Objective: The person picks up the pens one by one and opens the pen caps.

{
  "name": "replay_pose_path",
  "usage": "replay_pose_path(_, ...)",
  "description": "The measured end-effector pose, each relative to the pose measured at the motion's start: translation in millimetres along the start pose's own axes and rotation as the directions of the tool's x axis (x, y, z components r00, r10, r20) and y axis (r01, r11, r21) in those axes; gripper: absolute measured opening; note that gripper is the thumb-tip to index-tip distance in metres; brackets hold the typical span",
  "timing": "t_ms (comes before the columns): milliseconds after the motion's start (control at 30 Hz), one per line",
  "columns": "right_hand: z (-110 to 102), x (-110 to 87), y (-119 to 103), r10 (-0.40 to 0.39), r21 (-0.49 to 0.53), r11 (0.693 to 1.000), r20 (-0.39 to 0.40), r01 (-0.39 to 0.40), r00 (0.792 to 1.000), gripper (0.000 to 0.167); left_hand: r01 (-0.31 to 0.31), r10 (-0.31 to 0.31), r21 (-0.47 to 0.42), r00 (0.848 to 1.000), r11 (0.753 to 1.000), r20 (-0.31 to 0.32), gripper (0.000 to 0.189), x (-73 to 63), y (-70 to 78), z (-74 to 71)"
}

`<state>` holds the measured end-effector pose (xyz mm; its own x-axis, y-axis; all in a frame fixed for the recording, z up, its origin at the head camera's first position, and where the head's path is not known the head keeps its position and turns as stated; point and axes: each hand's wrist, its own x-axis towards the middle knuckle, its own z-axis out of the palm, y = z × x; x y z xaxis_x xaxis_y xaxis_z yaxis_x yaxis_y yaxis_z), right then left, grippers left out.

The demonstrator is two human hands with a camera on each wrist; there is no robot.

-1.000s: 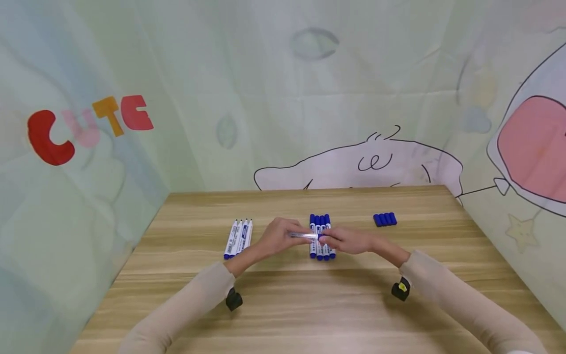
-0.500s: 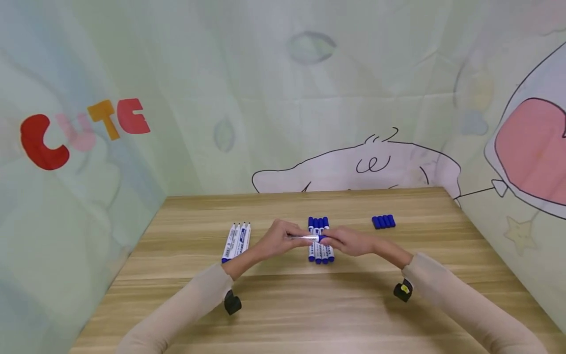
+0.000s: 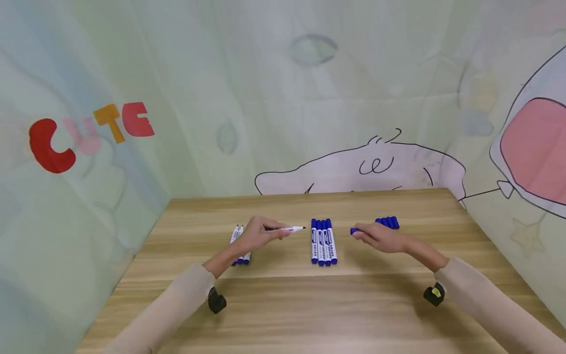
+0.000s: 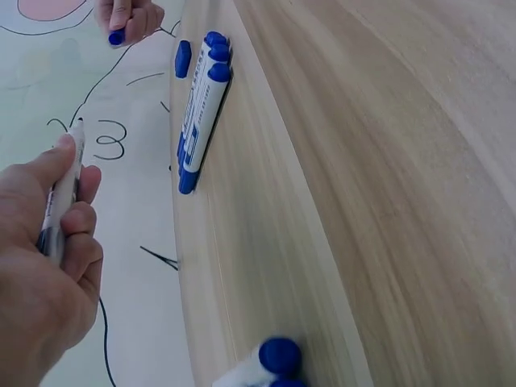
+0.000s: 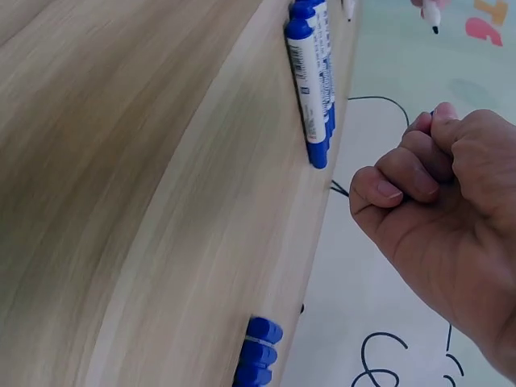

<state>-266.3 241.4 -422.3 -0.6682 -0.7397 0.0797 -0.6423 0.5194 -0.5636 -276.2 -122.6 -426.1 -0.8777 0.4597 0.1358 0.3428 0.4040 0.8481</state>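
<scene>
My left hand [image 3: 257,235] grips a white whiteboard marker [image 3: 293,229] whose dark tip is bare and points right. In the left wrist view, the thumb and curled fingers lie along the marker's barrel [image 4: 64,181]. My right hand [image 3: 383,238] pinches a blue marker cap [image 3: 354,231]; in the right wrist view the fingers nearly hide it. Between the hands, a row of capped markers [image 3: 324,243] lies side by side on the table. Uncapped markers [image 3: 236,234] lie beneath the left forearm and are partly covered by it. Several loose blue caps [image 3: 388,222] lie just beyond the right hand.
The wooden table [image 3: 283,309] ends at a printed curtain [image 3: 212,98] along its back and sides. Each wrist carries a small black camera, one on the left wrist [image 3: 216,300] and another on the right wrist [image 3: 434,294].
My hands were together over the capped row, with the cap on the marker. They have drawn apart: the left went left with the bare-tipped marker, the right went right with the cap.
</scene>
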Motion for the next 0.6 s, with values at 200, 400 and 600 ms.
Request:
replay_pose_path(200, 2, 8.7, -3, 0.045, 0.056, 0.997, 0.023, -0.046, 0.999, 0.027, -0.025, 0.025, -0.028, 1.0, 0.999, 0.003, 0.028, 4.0, -0.8, 7.3)
replay_pose_path(400, 7, 9.8, -4, 0.055, 0.051, 0.997, 0.019, -0.056, 0.998, 0.028, -0.042, 0.043, -0.021, 0.999, 0.999, 0.011, 0.027, 1.8, 0.0, 12.5)
replay_pose_path(600, 8, 8.4, -5, 0.107, 0.077, 0.991, 0.026, -0.109, 0.994, 0.035, -0.063, 0.062, 0.013, 0.998, 0.998, 0.023, 0.027, -1.7, 1.7, 14.1)
